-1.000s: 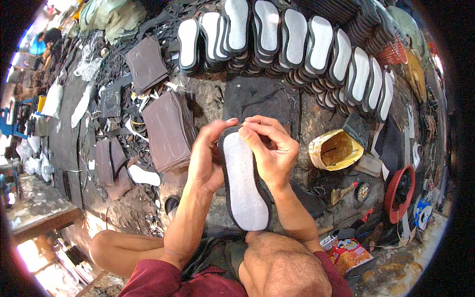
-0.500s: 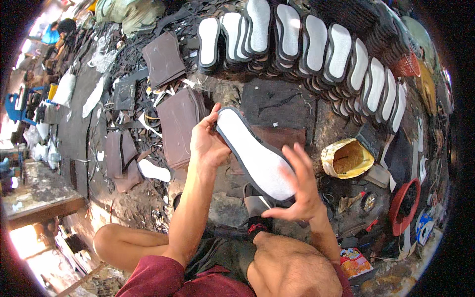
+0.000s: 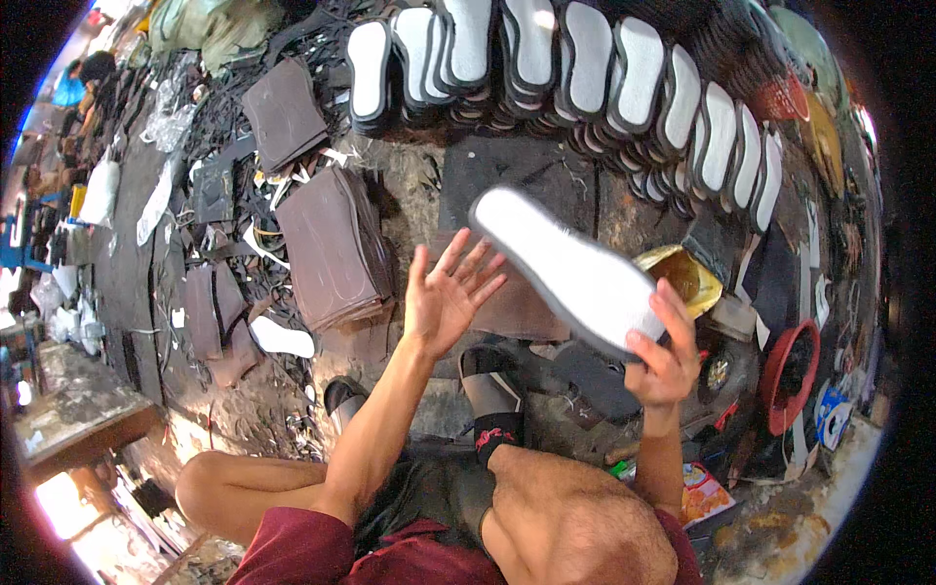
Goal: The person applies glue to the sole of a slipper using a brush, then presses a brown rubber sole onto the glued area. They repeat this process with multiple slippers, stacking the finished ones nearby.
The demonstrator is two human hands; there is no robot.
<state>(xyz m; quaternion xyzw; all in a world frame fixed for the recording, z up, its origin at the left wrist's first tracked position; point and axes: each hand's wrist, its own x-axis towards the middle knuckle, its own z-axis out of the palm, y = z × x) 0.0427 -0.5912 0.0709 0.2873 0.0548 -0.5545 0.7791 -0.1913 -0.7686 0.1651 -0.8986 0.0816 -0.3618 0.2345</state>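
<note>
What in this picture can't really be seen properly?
- Shoe sole held by the right hand: motion-blurred in the head view, so its surface detail is lost.
- Its underside: turned away from the camera.
- Yellow container: partly hidden behind the sole and the right hand's fingers.
- Row of soles at the top: farthest ones bent and darkened by the fisheye rim.

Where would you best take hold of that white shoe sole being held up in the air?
Probably at the free upper-left end of the white sole, coming from the left. The right hand pinches only its lower-right end, so the long flat piece sticks out unsupported. The open left hand is beside it, holding nothing.
</note>
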